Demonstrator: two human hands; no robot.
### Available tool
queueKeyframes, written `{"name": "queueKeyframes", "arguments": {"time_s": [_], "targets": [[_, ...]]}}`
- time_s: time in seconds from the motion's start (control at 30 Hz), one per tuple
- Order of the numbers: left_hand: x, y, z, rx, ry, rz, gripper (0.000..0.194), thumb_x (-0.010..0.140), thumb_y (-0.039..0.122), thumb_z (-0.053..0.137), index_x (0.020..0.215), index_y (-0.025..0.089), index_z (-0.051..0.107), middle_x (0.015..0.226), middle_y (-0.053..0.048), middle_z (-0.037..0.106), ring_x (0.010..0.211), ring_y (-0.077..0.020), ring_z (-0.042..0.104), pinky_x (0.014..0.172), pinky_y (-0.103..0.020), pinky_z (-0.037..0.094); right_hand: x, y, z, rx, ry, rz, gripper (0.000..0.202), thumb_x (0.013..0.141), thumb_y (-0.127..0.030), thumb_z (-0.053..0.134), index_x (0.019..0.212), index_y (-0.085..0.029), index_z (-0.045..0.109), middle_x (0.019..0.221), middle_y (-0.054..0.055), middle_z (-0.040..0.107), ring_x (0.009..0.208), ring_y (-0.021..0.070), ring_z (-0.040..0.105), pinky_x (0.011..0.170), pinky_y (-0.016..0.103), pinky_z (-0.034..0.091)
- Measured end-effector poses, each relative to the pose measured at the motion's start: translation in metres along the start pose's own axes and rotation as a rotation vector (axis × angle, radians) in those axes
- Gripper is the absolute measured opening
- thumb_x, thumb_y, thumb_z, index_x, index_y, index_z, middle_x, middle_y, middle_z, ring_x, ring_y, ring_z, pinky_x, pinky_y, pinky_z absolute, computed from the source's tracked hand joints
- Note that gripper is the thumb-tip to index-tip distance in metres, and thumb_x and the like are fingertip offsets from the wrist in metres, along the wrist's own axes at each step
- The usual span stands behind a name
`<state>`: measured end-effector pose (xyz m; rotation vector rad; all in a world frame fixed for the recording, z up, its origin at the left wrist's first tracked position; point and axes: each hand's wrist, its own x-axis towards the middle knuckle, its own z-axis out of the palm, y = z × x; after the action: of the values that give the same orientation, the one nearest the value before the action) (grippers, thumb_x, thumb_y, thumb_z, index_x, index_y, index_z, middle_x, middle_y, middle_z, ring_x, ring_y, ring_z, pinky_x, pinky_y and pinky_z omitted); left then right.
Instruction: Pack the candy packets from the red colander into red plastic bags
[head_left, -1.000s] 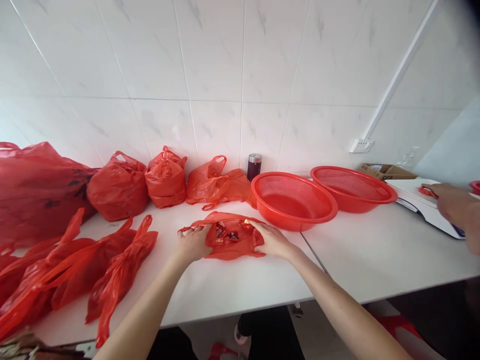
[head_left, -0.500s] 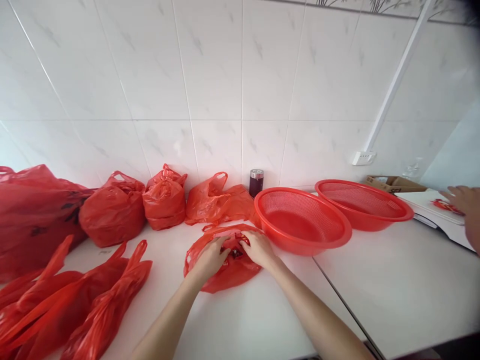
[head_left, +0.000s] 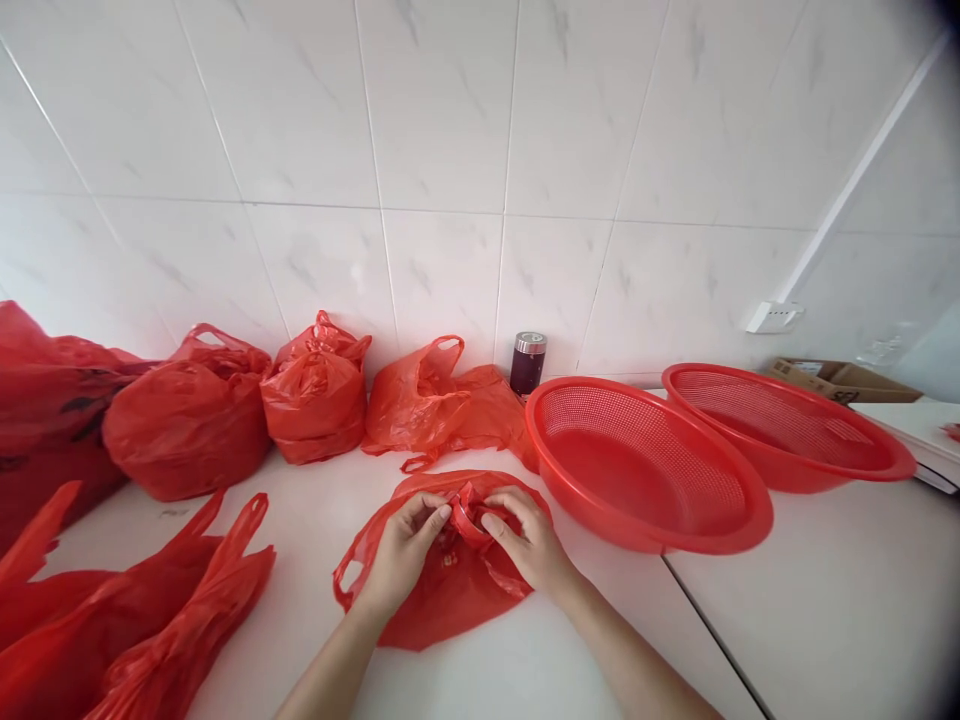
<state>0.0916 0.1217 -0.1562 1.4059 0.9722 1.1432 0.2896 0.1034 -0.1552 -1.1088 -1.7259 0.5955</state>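
Note:
A red plastic bag (head_left: 442,610) lies spread on the white table in front of me. Over its middle, a small glossy red packet (head_left: 469,520) is held up between my hands. My left hand (head_left: 405,545) pinches the packet's left side with thumb and fingertips. From the other side my right hand (head_left: 529,540) grips it, thumb in front and fingers curled behind. Part of the packet and the right fingertips are hidden. Below the hands, pale printing shows on something inside or under the bag's film.
Two red mesh baskets (head_left: 551,470) (head_left: 795,475) stand at the right. Along the tiled wall are filled red bags (head_left: 187,430) (head_left: 315,405), a loose bag (head_left: 412,400) and a dark jar (head_left: 528,365). More red bags (head_left: 150,640) lie front left. A cardboard box (head_left: 847,380) is far right.
My hands have come up from inside the bag's mouth, now with the red packet between them. The view has shifted and moved closer. Another person's hand at the far right has left view.

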Motion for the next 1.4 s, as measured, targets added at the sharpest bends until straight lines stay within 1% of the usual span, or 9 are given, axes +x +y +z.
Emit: {"name": "queueKeyframes", "arguments": {"time_s": [0.37, 0.57, 0.67, 0.8, 0.97, 1.07, 1.17, 1.3, 1.4], "targets": [[-0.004, 0.006, 0.013, -0.112, 0.169, -0.03, 0.028, 0.082, 0.046, 0.063, 0.079, 0.019, 0.058, 0.078, 0.001, 0.062, 0.072, -0.0143, 0.06, 0.072, -0.029, 0.054, -0.005, -0.003, 0.006, -0.077, 0.146, -0.085, 0.024, 0.097, -0.033, 0.046, 0.087, -0.021, 0.064, 0.095, 0.006, 0.063, 0.094, 0.0202, 0.058, 0.085, 0.036, 0.046], [-0.01, 0.015, 0.014, -0.267, -0.087, -0.06, 0.037, 0.084, 0.041, 0.065, 0.116, 0.022, 0.059, 0.114, -0.005, 0.067, 0.099, -0.0202, 0.064, 0.092, -0.037, 0.05, -0.006, -0.005, 0.004, 0.075, 0.196, -0.026, 0.021, 0.096, -0.035, 0.048, 0.093, -0.022, 0.064, 0.098, 0.005, 0.064, 0.096, 0.0197, 0.059, 0.088, 0.035, 0.047], [-0.013, 0.018, 0.017, -0.219, -0.163, -0.098, 0.037, 0.083, 0.042, 0.065, 0.111, 0.017, 0.063, 0.116, -0.01, 0.068, 0.104, -0.0251, 0.064, 0.092, -0.039, 0.05, -0.006, -0.006, 0.003, 0.098, 0.163, 0.013, 0.023, 0.096, -0.037, 0.046, 0.094, -0.023, 0.065, 0.1, 0.006, 0.064, 0.098, 0.0203, 0.059, 0.09, 0.036, 0.048], [-0.013, 0.022, 0.017, -0.162, -0.041, -0.101, 0.038, 0.084, 0.047, 0.062, 0.108, 0.017, 0.063, 0.113, -0.009, 0.07, 0.101, -0.0253, 0.065, 0.087, -0.037, 0.052, -0.006, -0.009, 0.0, -0.023, 0.153, -0.005, 0.026, 0.095, -0.039, 0.047, 0.089, -0.023, 0.066, 0.1, 0.007, 0.064, 0.1, 0.0227, 0.058, 0.091, 0.04, 0.047], [-0.016, 0.023, 0.016, 0.11, -0.133, -0.031, 0.026, 0.083, 0.044, 0.062, 0.09, 0.019, 0.063, 0.09, -0.003, 0.07, 0.082, -0.0194, 0.063, 0.075, -0.03, 0.05, -0.008, -0.019, -0.004, -0.03, 0.176, -0.072, 0.034, 0.088, -0.038, 0.06, 0.119, -0.025, 0.058, 0.117, 0.008, 0.062, 0.112, 0.0241, 0.054, 0.099, 0.041, 0.043], [-0.019, 0.02, 0.018, 0.296, -0.213, 0.004, 0.022, 0.085, 0.041, 0.06, 0.081, 0.019, 0.061, 0.075, 0.001, 0.065, 0.069, -0.0154, 0.058, 0.064, -0.026, 0.046, -0.008, -0.023, -0.003, 0.06, 0.061, -0.014, 0.024, 0.085, -0.037, 0.064, 0.105, -0.024, 0.063, 0.104, 0.005, 0.066, 0.099, 0.0208, 0.06, 0.09, 0.035, 0.048], [-0.018, 0.018, 0.019, 0.244, -0.224, 0.001, 0.022, 0.086, 0.04, 0.059, 0.094, 0.02, 0.065, 0.09, -0.002, 0.069, 0.081, -0.0184, 0.063, 0.074, -0.029, 0.049, -0.005, -0.021, -0.003, 0.14, 0.07, 0.08, 0.016, 0.086, -0.037, 0.062, 0.082, -0.021, 0.063, 0.082, 0.001, 0.065, 0.08, 0.017, 0.061, 0.076, 0.03, 0.049], [-0.016, 0.018, 0.018, 0.096, -0.234, -0.027, 0.037, 0.085, 0.04, 0.062, 0.115, 0.02, 0.064, 0.116, -0.007, 0.068, 0.106, -0.0254, 0.062, 0.092, -0.035, 0.049, -0.003, -0.017, -0.003, 0.35, 0.2, 0.232, 0.023, 0.086, -0.043, 0.061, 0.081, -0.021, 0.058, 0.08, 0.001, 0.063, 0.077, 0.016, 0.06, 0.074, 0.029, 0.05], [-0.016, 0.02, 0.018, 0.033, -0.214, -0.042, 0.034, 0.087, 0.043, 0.059, 0.109, 0.019, 0.067, 0.109, -0.007, 0.07, 0.103, -0.0261, 0.063, 0.092, -0.037, 0.049, -0.003, -0.018, -0.001, 0.594, 0.181, 0.391, 0.026, 0.086, -0.047, 0.059, 0.085, -0.022, 0.052, 0.081, 0.0, 0.063, 0.071, 0.0153, 0.06, 0.065, 0.027, 0.051]]}}
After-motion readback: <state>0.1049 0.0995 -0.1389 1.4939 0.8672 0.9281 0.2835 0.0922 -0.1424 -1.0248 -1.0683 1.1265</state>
